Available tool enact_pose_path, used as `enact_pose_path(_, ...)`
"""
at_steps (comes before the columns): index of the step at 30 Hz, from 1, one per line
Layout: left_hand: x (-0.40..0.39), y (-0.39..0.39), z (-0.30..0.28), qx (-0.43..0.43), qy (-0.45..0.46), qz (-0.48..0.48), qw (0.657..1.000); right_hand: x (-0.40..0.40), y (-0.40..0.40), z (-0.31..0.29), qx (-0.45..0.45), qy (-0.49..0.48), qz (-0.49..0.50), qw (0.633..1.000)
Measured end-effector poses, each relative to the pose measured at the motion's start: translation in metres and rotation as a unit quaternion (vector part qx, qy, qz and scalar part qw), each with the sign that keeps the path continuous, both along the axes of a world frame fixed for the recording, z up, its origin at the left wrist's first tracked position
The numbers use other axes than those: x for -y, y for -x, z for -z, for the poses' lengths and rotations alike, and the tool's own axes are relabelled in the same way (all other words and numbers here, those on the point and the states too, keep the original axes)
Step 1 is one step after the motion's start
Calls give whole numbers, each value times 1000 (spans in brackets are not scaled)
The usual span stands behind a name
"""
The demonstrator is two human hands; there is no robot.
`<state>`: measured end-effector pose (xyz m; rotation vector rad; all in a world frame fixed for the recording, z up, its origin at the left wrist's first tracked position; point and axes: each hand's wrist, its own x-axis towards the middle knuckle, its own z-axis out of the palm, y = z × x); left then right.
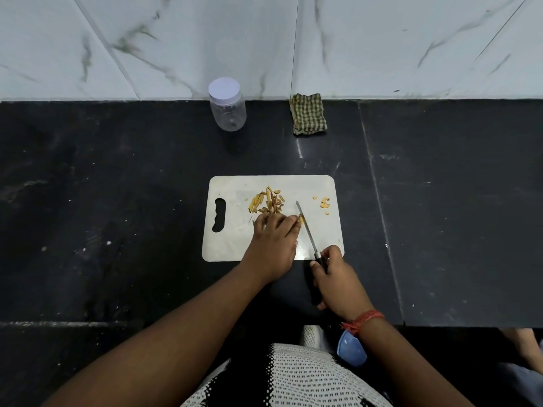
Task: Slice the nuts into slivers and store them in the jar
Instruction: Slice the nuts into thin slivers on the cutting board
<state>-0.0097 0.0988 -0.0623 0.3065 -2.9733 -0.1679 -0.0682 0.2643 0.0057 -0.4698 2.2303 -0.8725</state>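
A white cutting board (pixel 235 245) lies on the black counter. A heap of yellow-brown nut slivers (pixel 268 201) sits in its middle, and a few nut pieces (pixel 324 203) lie near its right edge. My left hand (pixel 273 239) rests on the board with its fingertips pinching a nut (pixel 301 220) against the blade. My right hand (pixel 338 279) grips the black handle of a knife (pixel 305 227), whose blade points away from me across the board. A clear plastic jar (pixel 227 105) with a white lid on stands at the back, by the wall.
A folded green checked cloth (pixel 308 114) lies by the wall, right of the jar. The marble-tiled wall closes the counter's far side. The counter's front edge runs just below my right wrist. A blue object (pixel 351 348) shows below that edge.
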Motion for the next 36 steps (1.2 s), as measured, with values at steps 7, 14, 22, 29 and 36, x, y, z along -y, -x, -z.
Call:
enact_pose_path(7, -8, -1, 1, 4, -15, -24, 1000, 2, 0, 8, -34, -21, -28, 999)
enact_pose_path(14, -1, -4, 5, 3, -7, 7, 1000, 4, -1, 11, -73, -34, -48, 996)
enact_pose_path(22, 2, -3, 6, -2, -11, 14, 1000, 6, -4, 14, -105, -42, -66, 991)
enact_pose_path(29, 6, -4, 6, -18, -6, 32, 999, 9, -7, 22, -139, -74, -98, 983)
enact_pose_path(36, 10, -2, 5, -29, 8, 51, 998, 23, -10, 27, -99, -128, -89, 983)
